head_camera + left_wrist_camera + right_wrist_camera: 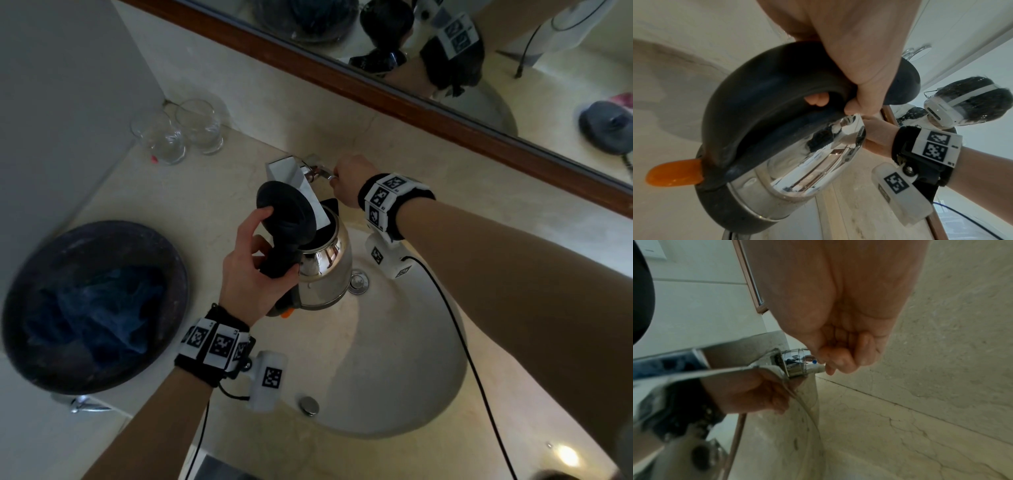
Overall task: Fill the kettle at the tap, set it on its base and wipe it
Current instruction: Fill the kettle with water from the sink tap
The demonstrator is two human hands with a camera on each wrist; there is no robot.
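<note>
A shiny steel kettle (325, 270) with a black handle and an orange switch (674, 173) hangs over the sink bowl (394, 370), its black lid (286, 216) flipped open. My left hand (253, 270) grips the kettle's handle (764, 91), thumb against the lid. The flat chrome tap spout (298, 178) reaches over the kettle's open mouth. My right hand (349, 180) holds the tap lever (809, 365) at the back of the tap, fingers curled round its end. I cannot make out any water stream.
A dark round bowl (96, 305) holding a blue cloth (99, 315) sits on the marble counter at the left. Two clear glasses (178, 132) stand in the back left corner. A wood-framed mirror (411, 102) runs along the back wall. The chrome drain (358, 281) lies under the kettle.
</note>
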